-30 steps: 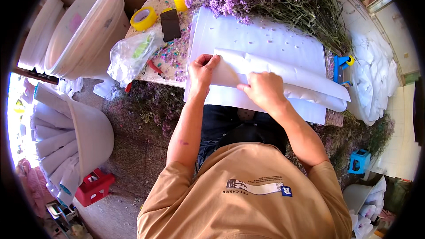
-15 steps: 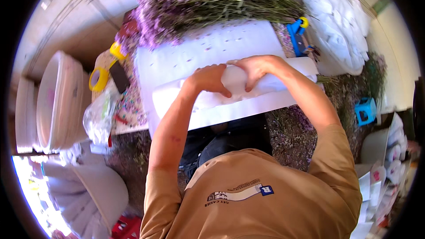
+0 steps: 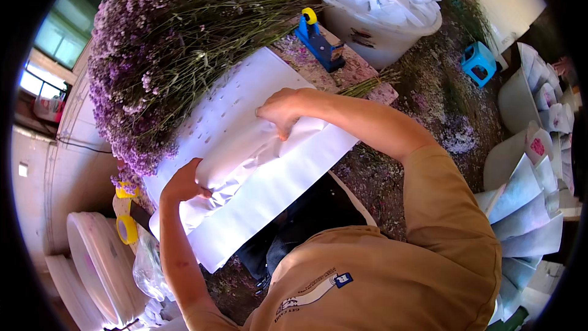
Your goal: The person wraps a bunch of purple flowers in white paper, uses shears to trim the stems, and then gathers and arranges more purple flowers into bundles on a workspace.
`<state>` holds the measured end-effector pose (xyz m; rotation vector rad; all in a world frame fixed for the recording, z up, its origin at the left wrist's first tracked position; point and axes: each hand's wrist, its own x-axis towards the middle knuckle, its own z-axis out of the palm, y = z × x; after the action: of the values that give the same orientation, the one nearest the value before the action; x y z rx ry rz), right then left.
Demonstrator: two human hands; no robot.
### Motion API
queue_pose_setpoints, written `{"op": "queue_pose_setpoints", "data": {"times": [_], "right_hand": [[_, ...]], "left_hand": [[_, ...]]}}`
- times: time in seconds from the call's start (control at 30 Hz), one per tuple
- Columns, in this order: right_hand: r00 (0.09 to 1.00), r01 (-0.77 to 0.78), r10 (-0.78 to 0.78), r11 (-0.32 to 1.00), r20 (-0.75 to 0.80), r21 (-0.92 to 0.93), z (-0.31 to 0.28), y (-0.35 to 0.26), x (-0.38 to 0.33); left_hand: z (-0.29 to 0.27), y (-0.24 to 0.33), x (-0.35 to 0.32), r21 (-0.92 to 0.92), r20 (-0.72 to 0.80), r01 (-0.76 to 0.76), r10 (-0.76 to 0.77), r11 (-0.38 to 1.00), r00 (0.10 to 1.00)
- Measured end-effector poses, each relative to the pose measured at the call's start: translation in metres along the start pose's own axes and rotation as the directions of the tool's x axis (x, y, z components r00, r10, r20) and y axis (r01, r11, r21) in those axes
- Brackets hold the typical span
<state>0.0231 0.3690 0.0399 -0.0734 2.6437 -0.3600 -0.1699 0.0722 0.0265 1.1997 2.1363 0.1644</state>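
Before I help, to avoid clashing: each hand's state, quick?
Left hand: partly closed, holding the white roll.
Right hand: partly closed, holding that roll too.

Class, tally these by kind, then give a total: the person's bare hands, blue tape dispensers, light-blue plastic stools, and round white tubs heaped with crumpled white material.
Bare left hand and bare right hand: 2
Blue tape dispenser: 1
Light-blue plastic stool: 1
Round white tub heaped with crumpled white material: 1
Total: 5

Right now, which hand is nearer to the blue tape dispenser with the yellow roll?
Right. The right hand is on the rolled white paper, below-left of the dispenser in the picture; the left hand is farther down and left, near the paper's left end.
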Motion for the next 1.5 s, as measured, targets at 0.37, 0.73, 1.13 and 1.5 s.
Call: {"op": "queue_pose_setpoints", "data": {"times": [0.37,0.73,1.13,1.5], "right_hand": [[0.982,-0.059,0.032,0.988,-0.186,-0.142,0.042,0.037,-0.037],[0.691,-0.215,-0.082,0.925,-0.718,-0.313,0.173,0.017,-0.083],[0.969,0.075,-0.083,0.996,-0.232,-0.043,0.040,0.086,-0.020],[0.838,0.091,-0.151,0.986,-0.525,-0.138,0.093,0.086,-0.035]], "left_hand": [[0.107,0.111,0.036,0.327,-0.573,0.024,0.179,0.945,0.800],[0.188,0.193,0.039,0.532,-0.587,0.062,0.315,0.844,0.746],[0.040,0.133,0.116,0.241,-0.140,-0.370,0.409,0.897,0.902],[0.099,0.130,0.111,0.818,-0.299,-0.152,0.635,0.555,0.712]]}}
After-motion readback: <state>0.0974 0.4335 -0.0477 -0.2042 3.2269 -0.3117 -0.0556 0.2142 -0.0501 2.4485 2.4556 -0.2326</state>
